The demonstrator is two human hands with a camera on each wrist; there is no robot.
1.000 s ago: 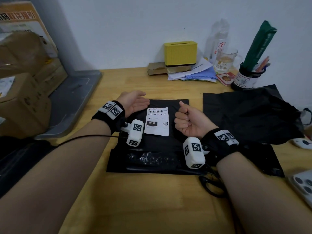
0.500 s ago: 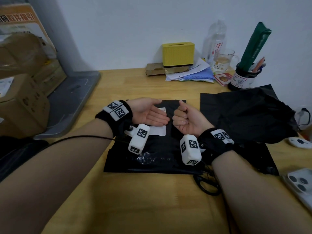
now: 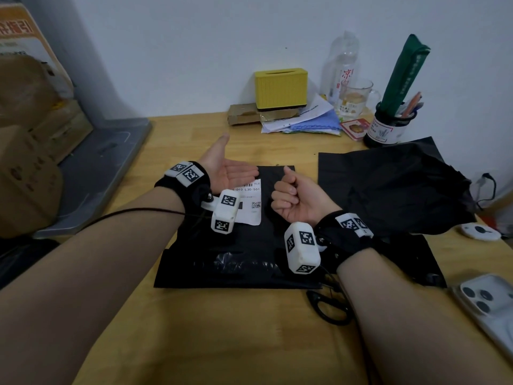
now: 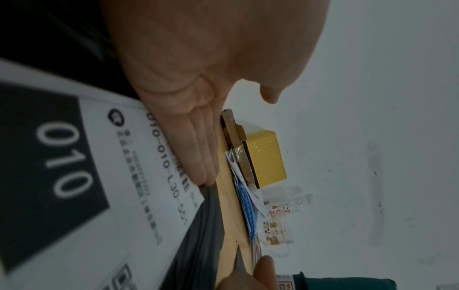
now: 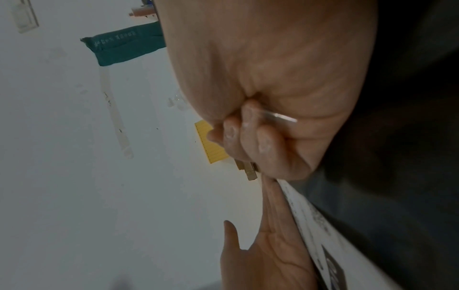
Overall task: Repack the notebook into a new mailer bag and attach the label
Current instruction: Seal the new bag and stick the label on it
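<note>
Nearly finished, judging by the scene: black mailer bag (image 3: 222, 245) flat at table (image 3: 249, 343) centre, notebook presumably inside, label (image 3: 251, 202) on top. Left hand (image 3: 230, 173) flat, smoothing label's 9 o'clock edge; right hand (image 3: 295, 200) fisted, empty, at 3 o'clock.

We cannot see the notebook in any view, nor tell whether the mailer bag (image 3: 222, 262) holds it. The left hand (image 3: 230, 173) and its wrist camera hide the label (image 3: 251, 204) toward nine o'clock. Scissors (image 3: 329, 307) lie half under the right forearm. At four o'clock, the phone (image 3: 488, 304) is cut off
</note>
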